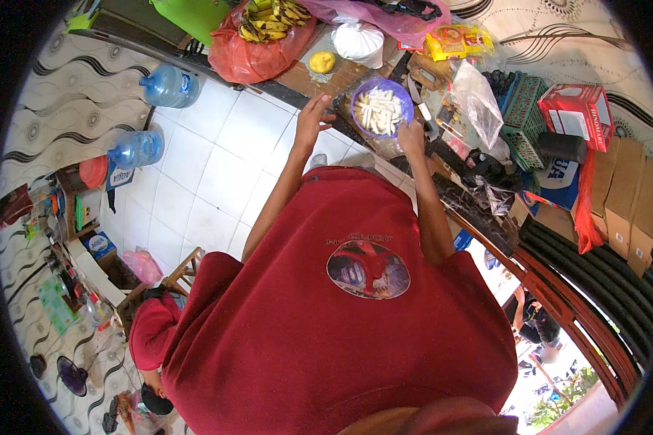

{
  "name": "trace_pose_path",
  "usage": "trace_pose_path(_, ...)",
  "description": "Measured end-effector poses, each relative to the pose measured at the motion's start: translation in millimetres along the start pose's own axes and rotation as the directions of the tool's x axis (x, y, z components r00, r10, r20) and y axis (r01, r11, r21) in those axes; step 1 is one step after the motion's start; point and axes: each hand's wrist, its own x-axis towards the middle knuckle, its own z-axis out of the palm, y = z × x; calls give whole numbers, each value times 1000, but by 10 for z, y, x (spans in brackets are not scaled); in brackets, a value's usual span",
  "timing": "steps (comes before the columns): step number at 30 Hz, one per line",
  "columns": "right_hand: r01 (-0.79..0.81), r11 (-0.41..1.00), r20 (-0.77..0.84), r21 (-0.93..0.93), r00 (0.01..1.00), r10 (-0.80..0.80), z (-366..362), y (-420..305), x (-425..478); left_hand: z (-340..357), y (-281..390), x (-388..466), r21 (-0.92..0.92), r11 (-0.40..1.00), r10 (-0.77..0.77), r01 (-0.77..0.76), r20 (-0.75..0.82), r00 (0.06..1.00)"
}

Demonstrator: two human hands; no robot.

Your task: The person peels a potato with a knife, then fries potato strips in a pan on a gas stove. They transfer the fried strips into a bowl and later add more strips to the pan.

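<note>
A round purple plastic basket [409, 97] stands at the counter's front edge. It holds many pale cut sticks [380, 113] that look like potato. My right hand [411, 139] grips the basket's near right rim, fingers curled. To the left, my left hand [311, 123] is held in front of the counter edge with its fingers apart and nothing in them. Just right of the basket lies a knife with a white handle [424, 112]. A yellow, potato-like lump [322, 62] rests on the counter behind my left hand.
Bananas [272, 22] on a red plastic bag [256, 54] and a tied white bag [358, 43] stand at the back. A wooden cutting board [427, 70], clear bag [476, 100] and green plastic basket [525, 122] crowd the right. Large water bottles [170, 87] line the left wall. Another person [155, 331] is behind, left.
</note>
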Motion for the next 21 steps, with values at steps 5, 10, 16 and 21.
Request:
trace_pose_path(5,16,986,34,-168,999,-10,-147,-159,-96,-87,-290,22,59,992,-118,113,93,989)
trace_pose_path(10,476,880,36,-3,879,-475,-680,-956,-102,119,-404,98,226,963,-204,145,264,943)
trace_pose_path(16,755,646,528,-108,595,-606,-43,-927,248,364,-396,123,142,988,-107,63,325,940)
trace_pose_path(21,790,583,608,-191,561,-561,85,-950,324,401,-362,121,134,988,-113,78,276,955)
